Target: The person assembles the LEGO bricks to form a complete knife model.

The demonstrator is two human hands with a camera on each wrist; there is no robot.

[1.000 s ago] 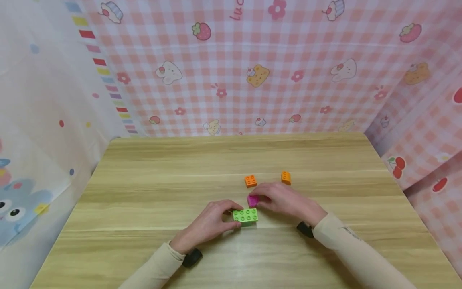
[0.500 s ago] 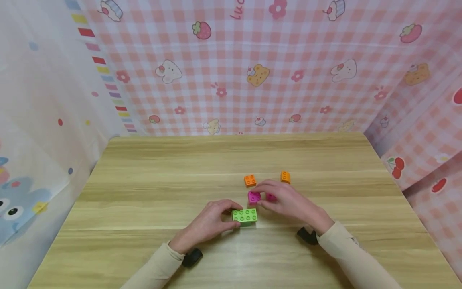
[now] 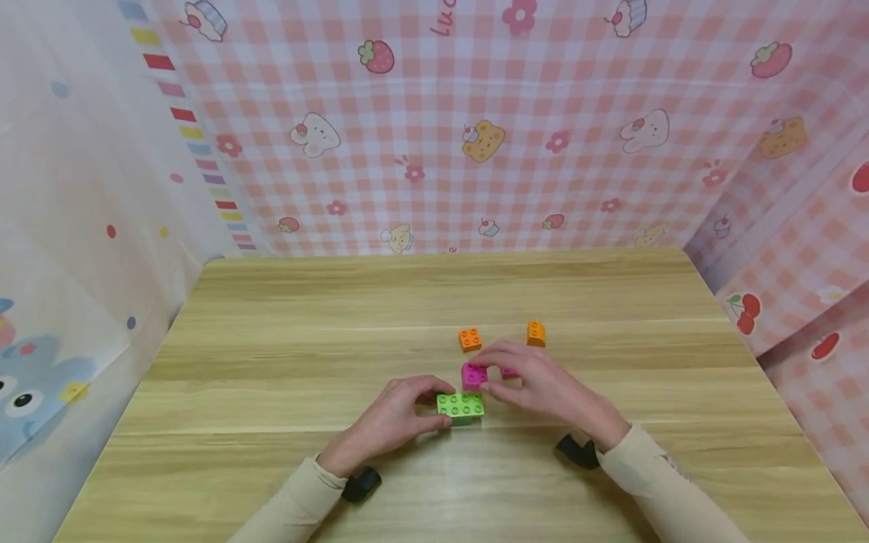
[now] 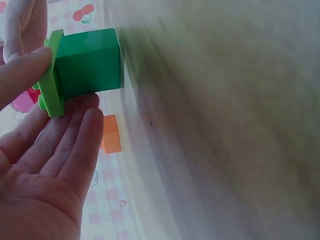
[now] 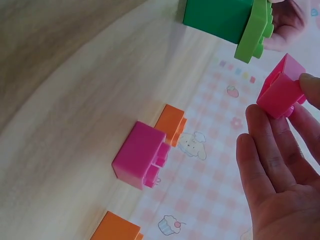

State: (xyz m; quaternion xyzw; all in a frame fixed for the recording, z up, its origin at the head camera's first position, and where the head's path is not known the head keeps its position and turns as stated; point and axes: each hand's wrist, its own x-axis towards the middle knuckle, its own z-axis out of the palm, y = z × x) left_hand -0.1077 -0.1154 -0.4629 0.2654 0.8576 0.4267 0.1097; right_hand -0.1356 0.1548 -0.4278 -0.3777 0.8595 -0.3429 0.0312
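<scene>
In the head view my left hand (image 3: 394, 418) pinches a lime-green studded plate (image 3: 460, 405) between thumb and fingers. That plate sits on a dark green block (image 4: 90, 62), which stands on the table. My right hand (image 3: 543, 385) holds a pink toy brick (image 5: 282, 92) between thumb and fingertips, tilted and raised off the table, just behind the lime plate's right end. In the right wrist view the pink brick and lime plate are apart. A second, magenta brick (image 5: 140, 152) stands on the table, partly hidden by the right hand in the head view.
Behind the hands are a square orange brick (image 3: 470, 339) and a narrower orange brick (image 3: 536, 334) to its right. The wooden table (image 3: 285, 324) meets a pink checked cloth (image 3: 414, 204) at the back.
The right hand has brought the pink brick slightly left and nearer the lime plate. The second magenta brick, unseen a second ago, now shows behind the right fingers. The left hand stays put.
</scene>
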